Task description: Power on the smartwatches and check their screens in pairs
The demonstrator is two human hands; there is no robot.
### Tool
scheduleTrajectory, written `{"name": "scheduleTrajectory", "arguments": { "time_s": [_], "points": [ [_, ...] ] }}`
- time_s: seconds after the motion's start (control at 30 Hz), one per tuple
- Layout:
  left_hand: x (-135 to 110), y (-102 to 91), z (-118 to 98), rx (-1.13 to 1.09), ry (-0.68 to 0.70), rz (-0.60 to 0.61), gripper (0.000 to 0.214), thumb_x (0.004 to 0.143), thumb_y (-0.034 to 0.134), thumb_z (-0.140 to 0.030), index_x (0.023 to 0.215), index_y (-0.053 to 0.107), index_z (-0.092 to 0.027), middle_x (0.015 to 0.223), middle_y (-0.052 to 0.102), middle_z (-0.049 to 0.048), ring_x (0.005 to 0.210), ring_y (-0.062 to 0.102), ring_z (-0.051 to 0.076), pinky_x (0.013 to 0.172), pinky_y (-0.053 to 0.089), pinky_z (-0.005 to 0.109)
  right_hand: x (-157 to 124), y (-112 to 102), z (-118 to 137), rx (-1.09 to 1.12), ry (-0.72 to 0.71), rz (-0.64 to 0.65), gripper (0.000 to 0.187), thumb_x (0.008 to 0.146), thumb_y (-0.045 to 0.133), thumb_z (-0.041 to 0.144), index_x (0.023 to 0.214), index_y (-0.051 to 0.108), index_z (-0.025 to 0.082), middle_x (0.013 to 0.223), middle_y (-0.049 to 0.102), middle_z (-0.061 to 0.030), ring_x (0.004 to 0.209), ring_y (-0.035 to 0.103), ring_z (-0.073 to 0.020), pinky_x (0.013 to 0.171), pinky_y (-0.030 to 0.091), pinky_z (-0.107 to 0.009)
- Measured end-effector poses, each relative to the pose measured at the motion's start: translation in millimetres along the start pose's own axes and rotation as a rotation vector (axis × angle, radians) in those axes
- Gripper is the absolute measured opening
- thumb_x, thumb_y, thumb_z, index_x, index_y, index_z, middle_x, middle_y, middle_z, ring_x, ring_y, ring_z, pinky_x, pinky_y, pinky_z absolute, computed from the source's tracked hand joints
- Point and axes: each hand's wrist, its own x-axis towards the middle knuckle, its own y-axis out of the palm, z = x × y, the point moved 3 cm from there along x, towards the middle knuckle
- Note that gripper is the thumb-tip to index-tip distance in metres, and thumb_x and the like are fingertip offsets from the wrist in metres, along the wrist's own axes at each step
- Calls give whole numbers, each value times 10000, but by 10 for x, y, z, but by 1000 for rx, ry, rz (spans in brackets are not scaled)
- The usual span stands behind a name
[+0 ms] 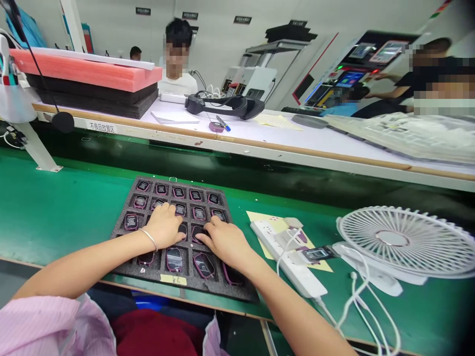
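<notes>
A dark foam tray point(122, 222) lies on the green belt in front of me, its pockets holding several small dark watch-like devices with purple rims point(178, 193). My left hand point(164, 225) rests on the tray's middle rows, fingers curled down onto a pocket, a thin bracelet on the wrist. My right hand point(222, 240) lies beside it, fingers bent and pressing at a device in the middle row. What the fingertips grip is hidden.
A white power strip point(293, 267) on a yellow sheet and a white fan point(404, 242) with cables lie to the right. Across the belt is a white bench with a headset point(222, 105), pink foam sheets point(85, 71) and seated people.
</notes>
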Motion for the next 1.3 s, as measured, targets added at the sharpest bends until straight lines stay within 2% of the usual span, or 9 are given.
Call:
{"name": "scheduleTrajectory", "arguments": {
  "time_s": [0.17, 0.33, 0.47, 0.6, 0.7, 0.9, 1.0, 1.07, 1.3],
  "points": [
    [-44, -31, 101, -156, 24, 12, 226, 815, 741, -392, 955, 677, -227, 1019, 658, 70, 1032, 560, 290, 903, 429, 418, -20, 105, -28, 326, 15, -136, 177, 905, 652, 307, 1021, 623, 177, 1025, 695, -104, 952, 691, -273, 810, 491, -358],
    [-100, -70, 117, -701, 101, -43, 159, 775, 661, -172, 793, 506, -202, 936, 664, 28, 922, 601, 213, 889, 431, 372, -19, 220, 21, 583, 22, -129, 158, 908, 559, 239, 1060, 542, 199, 840, 692, -27, 754, 672, -216, 669, 437, -300],
    [-262, -84, -46, -1073, 55, -22, 157, 826, 603, -289, 859, 467, -218, 777, 553, -22, 700, 531, 150, 672, 424, 274, -3, 247, 62, 531, 55, -118, 222, 933, 516, 226, 1151, 526, 183, 1009, 739, -93, 901, 712, -252, 749, 450, -320],
    [-416, -7, -298, -985, 217, 160, 117, 870, 576, -315, 923, 531, -221, 700, 514, -45, 639, 472, 138, 621, 366, 252, 62, 245, 55, 469, 87, -96, 273, 960, 484, 223, 1224, 517, 165, 1135, 740, -142, 1008, 717, -289, 851, 456, -368],
    [-324, 128, -283, -925, 299, 232, 107, 860, 603, -296, 906, 544, -219, 671, 542, -44, 638, 504, 145, 641, 381, 260, 172, 237, 18, 481, 77, -114, 260, 969, 477, 225, 1219, 526, 173, 1160, 735, -139, 1026, 715, -287, 871, 459, -376],
    [14, 353, -106, -1418, 177, 308, 388, 816, 700, -517, 915, 502, -199, 849, 639, 28, 734, 592, 144, 602, 472, 251, 446, 211, -95, 600, -10, -182, 215, 934, 515, 199, 1146, 546, 198, 1036, 742, -98, 926, 707, -248, 824, 467, -364],
    [21, 268, -107, -1458, 126, 256, 491, 754, 751, -593, 918, 528, -188, 792, 607, -2, 650, 581, 115, 540, 444, 226, 488, 165, -164, 709, -72, -188, 149, 897, 545, 193, 1045, 543, 208, 917, 720, -42, 831, 687, -203, 763, 479, -328],
    [2, 121, -79, -1457, 78, 201, 481, 760, 754, -581, 930, 550, -179, 774, 620, -10, 563, 561, 85, 506, 402, 211, 476, 97, -205, 928, -106, -210, 121, 870, 587, 234, 968, 520, 215, 860, 685, -13, 770, 665, -178, 713, 484, -308],
    [146, -541, 303, -1516, -187, -299, 450, 738, 764, -444, 1054, 625, -156, 799, 636, 4, 555, 477, 64, 514, 344, 211, 627, -342, -114, 1815, -120, -159, 418, 727, 800, 422, 958, 522, 212, 771, 716, -8, 495, 504, -89, 468, 308, -214]
  ]
}}
